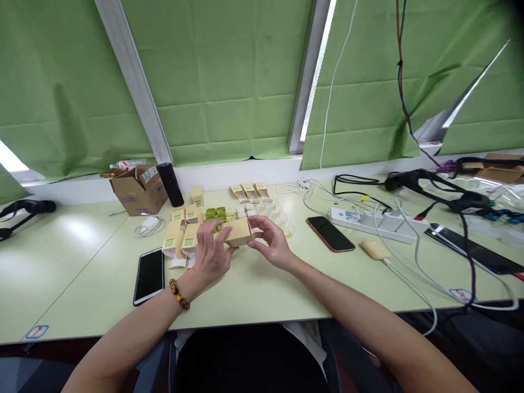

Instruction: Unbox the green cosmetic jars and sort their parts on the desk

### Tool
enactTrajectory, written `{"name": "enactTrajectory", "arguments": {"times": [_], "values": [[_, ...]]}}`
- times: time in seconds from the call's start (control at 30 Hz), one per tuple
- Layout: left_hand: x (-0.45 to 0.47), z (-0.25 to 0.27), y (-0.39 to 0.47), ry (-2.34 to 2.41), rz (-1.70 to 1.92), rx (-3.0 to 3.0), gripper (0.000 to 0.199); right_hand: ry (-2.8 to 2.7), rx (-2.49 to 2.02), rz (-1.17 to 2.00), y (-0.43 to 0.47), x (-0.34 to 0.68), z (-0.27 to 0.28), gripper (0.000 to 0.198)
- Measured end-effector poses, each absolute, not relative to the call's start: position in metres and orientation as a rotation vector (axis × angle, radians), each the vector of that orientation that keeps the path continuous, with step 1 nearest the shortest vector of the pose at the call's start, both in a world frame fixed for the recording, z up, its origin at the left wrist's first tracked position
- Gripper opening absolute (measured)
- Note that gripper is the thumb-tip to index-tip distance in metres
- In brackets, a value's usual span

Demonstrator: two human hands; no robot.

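Observation:
Between both hands a small kraft-coloured cardboard box [238, 233] is held just above the table. My left hand [210, 248] grips its left end, fingers over the top and thumb below. Its right end is pinched by my right hand [272, 243], with fingertips and thumb at the edge. Left of the box lie open small boxes [174, 238] with green labels and white flaps. Behind it are green square cups [215, 212], small white pieces [245, 210] and clear round plastic parts [282, 218]. More opened boxes [250, 191] lie farther back.
One phone [148, 277] lies at left, another phone [331, 233] at right beside a white power strip [372, 225] with tangled cables. A carton [140, 191] and a black cylinder [171, 184] stand at back left. A beige charging case [375, 250] lies right.

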State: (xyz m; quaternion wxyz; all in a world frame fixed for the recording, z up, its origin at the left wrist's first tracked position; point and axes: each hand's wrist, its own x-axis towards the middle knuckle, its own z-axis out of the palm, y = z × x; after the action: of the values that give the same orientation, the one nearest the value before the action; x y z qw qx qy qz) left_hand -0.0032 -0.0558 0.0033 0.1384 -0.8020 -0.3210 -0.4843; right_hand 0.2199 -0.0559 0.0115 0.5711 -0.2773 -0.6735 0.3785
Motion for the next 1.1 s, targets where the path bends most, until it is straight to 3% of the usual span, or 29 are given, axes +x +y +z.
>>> {"name": "enactTrajectory", "arguments": {"times": [0.27, 0.6, 1.0, 1.1], "values": [[0.000, 0.008, -0.057, -1.087, -1.235, -2.491, 0.052, -1.599, -0.777, 0.878, -0.056, 0.211, 0.007, 0.048], [0.001, 0.003, -0.057, -1.041, -1.230, -2.632, 0.049, -1.869, -0.892, 0.491, -0.066, 0.214, 0.014, 0.054], [-0.001, -0.001, -0.051, -1.214, -1.459, -2.729, 0.055, -1.625, -0.885, 0.691, -0.057, 0.224, 0.014, 0.040], [0.000, 0.001, -0.052, -1.125, -1.549, -2.760, 0.048, -1.591, -0.867, 0.555, -0.054, 0.224, 0.016, 0.038]]}}
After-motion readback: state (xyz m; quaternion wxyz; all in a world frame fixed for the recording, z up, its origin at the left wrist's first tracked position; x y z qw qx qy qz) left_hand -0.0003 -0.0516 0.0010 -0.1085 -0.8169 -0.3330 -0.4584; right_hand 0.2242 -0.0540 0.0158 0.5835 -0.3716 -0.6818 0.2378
